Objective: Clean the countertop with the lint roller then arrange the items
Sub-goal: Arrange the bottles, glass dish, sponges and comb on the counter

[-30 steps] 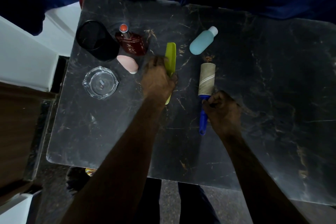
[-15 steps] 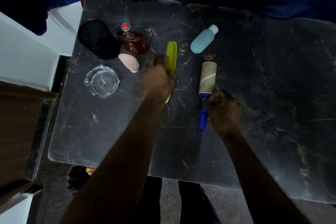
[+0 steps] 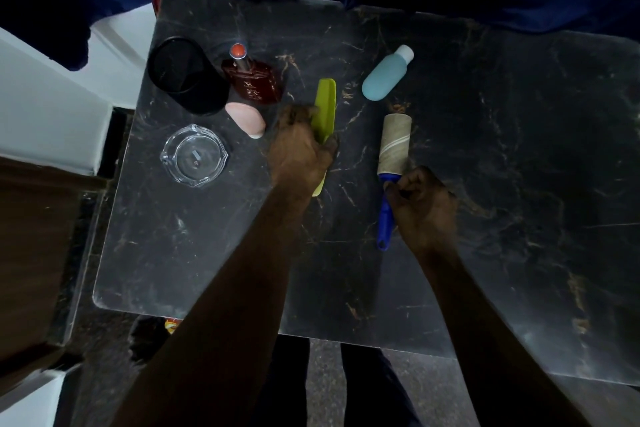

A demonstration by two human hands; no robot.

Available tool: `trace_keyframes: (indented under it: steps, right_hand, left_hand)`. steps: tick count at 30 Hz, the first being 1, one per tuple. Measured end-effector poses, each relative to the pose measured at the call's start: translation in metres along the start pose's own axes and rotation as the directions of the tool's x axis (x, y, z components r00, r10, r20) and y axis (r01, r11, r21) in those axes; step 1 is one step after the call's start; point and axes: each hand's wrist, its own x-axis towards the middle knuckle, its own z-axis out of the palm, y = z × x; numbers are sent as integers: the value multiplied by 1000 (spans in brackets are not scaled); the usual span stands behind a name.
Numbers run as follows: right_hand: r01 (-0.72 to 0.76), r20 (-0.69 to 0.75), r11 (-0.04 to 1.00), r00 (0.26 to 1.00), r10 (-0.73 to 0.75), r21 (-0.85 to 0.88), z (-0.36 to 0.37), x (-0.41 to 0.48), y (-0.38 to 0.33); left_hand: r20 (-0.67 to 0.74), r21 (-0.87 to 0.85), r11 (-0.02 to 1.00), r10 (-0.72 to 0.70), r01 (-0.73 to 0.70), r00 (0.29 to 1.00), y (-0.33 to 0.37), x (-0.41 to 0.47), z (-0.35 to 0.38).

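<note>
Dark marbled counter (image 3: 519, 166), lint roller (image 3: 396, 146) mid-counter, green comb (image 3: 327, 104) left of it, blue bottle (image 3: 382, 78) just beyond it, glass ashtray (image 3: 194, 156), pink sponge (image 3: 244, 118), red perfume bottle (image 3: 254, 83), black cup (image 3: 187, 76) further left

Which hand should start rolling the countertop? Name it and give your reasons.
Right. The right hand grips the lint roller by its blue handle, with the roll lying on the countertop. The left hand is occupied, holding the green comb.

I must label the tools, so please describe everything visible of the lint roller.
The lint roller has a tan, paper-like roll with pale diagonal stripes and a blue plastic-looking handle ending in a loop. It rests on the dark countertop, roll pointing away from the person. The right hand grips the handle near the roll.
</note>
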Motion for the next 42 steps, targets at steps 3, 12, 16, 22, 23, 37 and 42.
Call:
trace_keyframes:
  steps: [3,12,16,22,23,37,42]
  right_hand:
    - [15,-30,998,999,-17,-53,-3,-2,-1]
    - [9,-125,1000,992,-11,-15,-19,-14,19]
    - [-11,-159,1000,987,12,6,-33,-13,28]
    - [-5,-223,1000,975,2,-16,-53,-8,30]
    - [-2,-224,1000,975,-1,-16,-55,-6,30]
    - [12,-200,999,980,-21,-44,-37,-7,22]
    - [20,-172,1000,985,-21,-9,-30,-9,18]
  left_hand:
    - [-31,-58,998,4,-6,1000,6,1,-2]
    - [-23,-16,980,196,-196,980,86,54,18]
    - [54,173,950,254,-259,966,104,80,31]
    - [106,268,931,226,-246,968,103,95,38]
    - [102,266,933,224,-243,969,103,96,39]
    - [116,230,945,210,-232,971,105,87,36]
    - [80,224,943,234,-247,969,104,79,28]
